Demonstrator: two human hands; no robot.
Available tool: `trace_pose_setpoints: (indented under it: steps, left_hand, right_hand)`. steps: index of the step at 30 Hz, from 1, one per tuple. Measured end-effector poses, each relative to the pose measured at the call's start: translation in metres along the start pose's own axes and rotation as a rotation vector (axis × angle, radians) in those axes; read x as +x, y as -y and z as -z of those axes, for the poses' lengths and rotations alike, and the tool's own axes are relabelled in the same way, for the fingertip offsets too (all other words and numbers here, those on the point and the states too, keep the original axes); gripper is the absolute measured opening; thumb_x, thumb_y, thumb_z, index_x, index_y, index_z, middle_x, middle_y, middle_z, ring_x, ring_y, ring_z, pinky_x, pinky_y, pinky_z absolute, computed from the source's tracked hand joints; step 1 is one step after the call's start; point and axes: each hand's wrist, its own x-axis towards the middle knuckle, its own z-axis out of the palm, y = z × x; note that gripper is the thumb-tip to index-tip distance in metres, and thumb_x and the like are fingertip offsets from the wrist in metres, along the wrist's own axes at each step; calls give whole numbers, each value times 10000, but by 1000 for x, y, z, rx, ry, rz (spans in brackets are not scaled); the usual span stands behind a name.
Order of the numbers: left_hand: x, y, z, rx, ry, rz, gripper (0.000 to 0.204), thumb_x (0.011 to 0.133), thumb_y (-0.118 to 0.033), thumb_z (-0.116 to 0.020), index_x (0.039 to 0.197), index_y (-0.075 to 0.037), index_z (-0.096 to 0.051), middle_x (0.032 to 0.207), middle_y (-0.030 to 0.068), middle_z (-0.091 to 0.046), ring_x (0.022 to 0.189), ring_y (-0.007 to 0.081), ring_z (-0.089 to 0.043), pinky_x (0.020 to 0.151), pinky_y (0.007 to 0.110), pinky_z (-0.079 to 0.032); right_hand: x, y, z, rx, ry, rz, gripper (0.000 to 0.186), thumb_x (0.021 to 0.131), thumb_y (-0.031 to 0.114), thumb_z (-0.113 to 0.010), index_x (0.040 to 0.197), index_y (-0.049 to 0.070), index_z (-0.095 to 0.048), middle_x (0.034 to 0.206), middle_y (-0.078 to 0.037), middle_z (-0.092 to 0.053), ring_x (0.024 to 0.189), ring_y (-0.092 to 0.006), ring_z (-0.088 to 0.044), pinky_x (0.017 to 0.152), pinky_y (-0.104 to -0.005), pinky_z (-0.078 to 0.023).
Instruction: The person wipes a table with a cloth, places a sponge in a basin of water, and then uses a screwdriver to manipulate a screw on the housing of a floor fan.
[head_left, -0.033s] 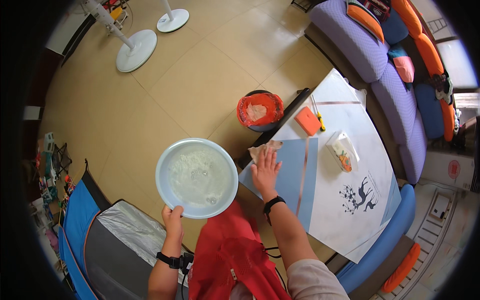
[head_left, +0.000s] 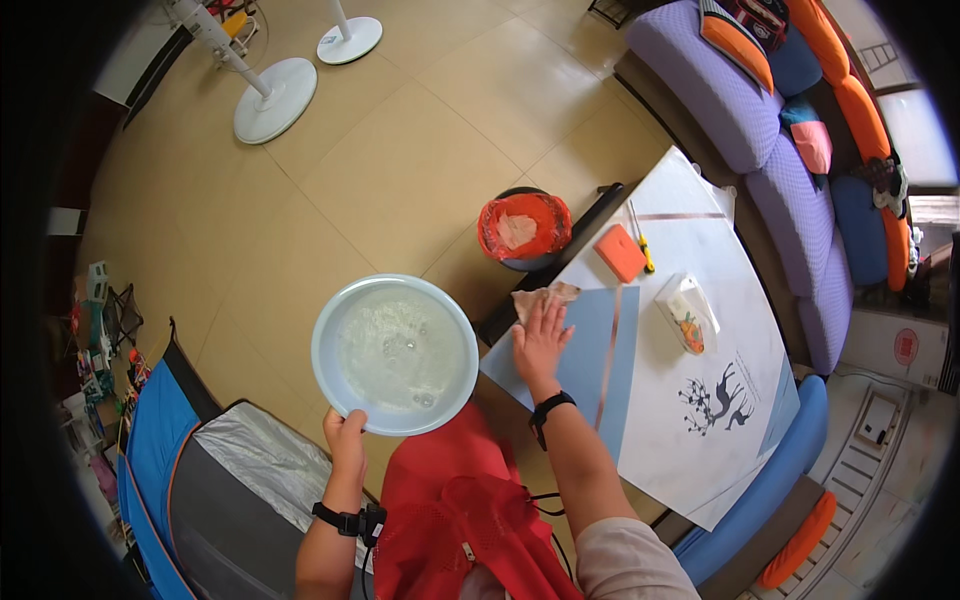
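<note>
Your left hand (head_left: 345, 432) grips the pale blue basin (head_left: 395, 355) by its rim at frame centre while your right hand (head_left: 541, 340) lies flat, fingers spread, pressing a crumpled tissue (head_left: 545, 295) on the table (head_left: 690, 400): wiping looks under way, so next push the tissue across.

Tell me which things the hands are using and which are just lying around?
In use: left hand holds pale blue basin; right hand presses crumpled cloth on table.
Lying about: orange block, tissue box, bin, fan bases.

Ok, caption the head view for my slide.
Left hand grips a pale blue plate by its rim while the right hand presses a crumpled cloth on the low table.
</note>
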Motion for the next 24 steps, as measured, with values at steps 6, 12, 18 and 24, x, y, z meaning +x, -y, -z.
trace_pose_setpoints:
  steps: [6,12,18,24]
  left_hand:
    - [59,-27,-9,57,53,40,244,770,16,-481,986,14,-596,929,47,-615,796,129,-588,733,273,-482]
    - [123,-73,-26,62,137,26,224,759,29,-490,952,24,-605,909,45,-618,786,114,-573,717,258,-466]
    - [182,-130,-39,200,272,65,141,749,30,-509,851,8,-605,798,4,-587,689,68,-510,616,231,-409]
    - [239,-157,-19,438,417,31,157,755,-30,-518,891,-18,-596,785,8,-583,635,81,-517,576,237,-424]
  right_hand:
    - [55,6,-2,-9,-91,-244,703,898,418,-476,1474,102,-224,1554,-163,-94,1425,-364,-103,1108,-582,-54]
    - [65,18,-7,9,-143,-428,728,892,378,-495,1484,92,-180,1547,-185,-97,1409,-393,-135,1096,-596,-97]
    - [41,50,-20,61,-194,-653,733,899,361,-486,1483,67,-155,1538,-216,-89,1407,-413,-119,1095,-597,-104]
    - [2,98,-30,191,-202,-802,716,906,304,-495,1469,25,-150,1532,-234,-92,1404,-423,-111,1104,-572,-104]
